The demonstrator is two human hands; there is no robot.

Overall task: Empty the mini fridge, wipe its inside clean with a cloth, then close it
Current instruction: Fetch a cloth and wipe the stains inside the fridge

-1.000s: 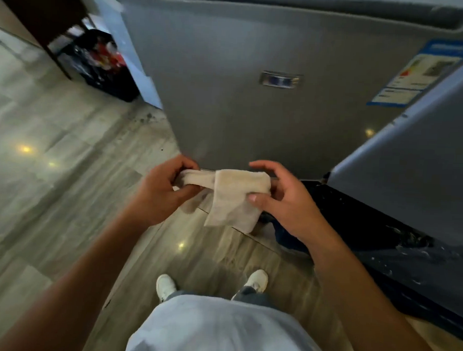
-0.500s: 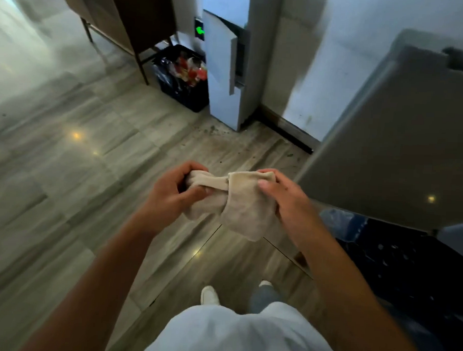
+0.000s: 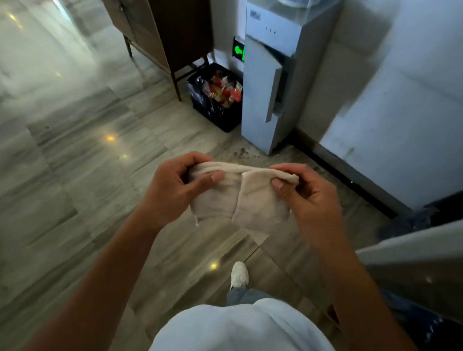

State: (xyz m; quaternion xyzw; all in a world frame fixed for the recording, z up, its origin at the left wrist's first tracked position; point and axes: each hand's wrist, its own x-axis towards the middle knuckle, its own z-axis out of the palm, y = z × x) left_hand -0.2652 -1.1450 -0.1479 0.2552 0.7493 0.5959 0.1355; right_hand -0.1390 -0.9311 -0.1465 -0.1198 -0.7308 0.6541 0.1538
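Note:
A beige cloth (image 3: 240,199), folded over, hangs between both hands at mid-frame above the floor. My left hand (image 3: 174,188) pinches its left top edge and my right hand (image 3: 309,197) pinches its right top edge. Only a grey corner of the mini fridge (image 3: 420,266) shows at the right edge; its inside is out of view.
A white water dispenser (image 3: 271,79) stands against the wall ahead, with a black bin (image 3: 215,97) of colourful wrappers to its left and a dark wooden cabinet (image 3: 162,26) beyond. Striped grey tile floor (image 3: 66,168) spreads left. My white shoe (image 3: 240,275) is below.
The view has swung left and away from the fridge, which slid to the right edge. Both hands spread the cloth wider along its top edge.

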